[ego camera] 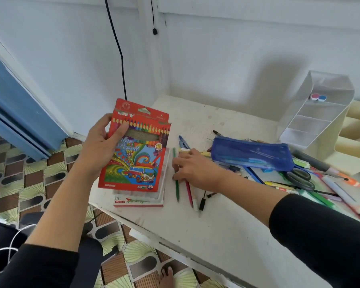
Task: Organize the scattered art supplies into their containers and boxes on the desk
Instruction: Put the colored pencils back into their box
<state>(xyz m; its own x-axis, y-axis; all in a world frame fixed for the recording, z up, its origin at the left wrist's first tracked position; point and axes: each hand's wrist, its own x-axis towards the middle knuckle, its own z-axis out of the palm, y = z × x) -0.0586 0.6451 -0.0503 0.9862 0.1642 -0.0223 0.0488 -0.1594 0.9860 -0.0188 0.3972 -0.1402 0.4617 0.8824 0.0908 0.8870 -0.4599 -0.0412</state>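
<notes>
Gripping a red pencil box point(136, 148) at frame centre-left, the left hand point(98, 150) lifts it above the desk point(227, 225); the right hand point(192, 168), fingers spread open, rests on loose pencils point(177, 186) just right of it.

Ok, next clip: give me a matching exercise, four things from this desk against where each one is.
Things:
1. pencil box
2. blue pouch
3. scissors
4. green pencil

Places:
A. under the right hand's fingers
B. held up in the left hand
C. lying on pens mid-desk
D. right of the pouch, in the pen pile

Pairs: 1-B, 2-C, 3-D, 4-A
</notes>
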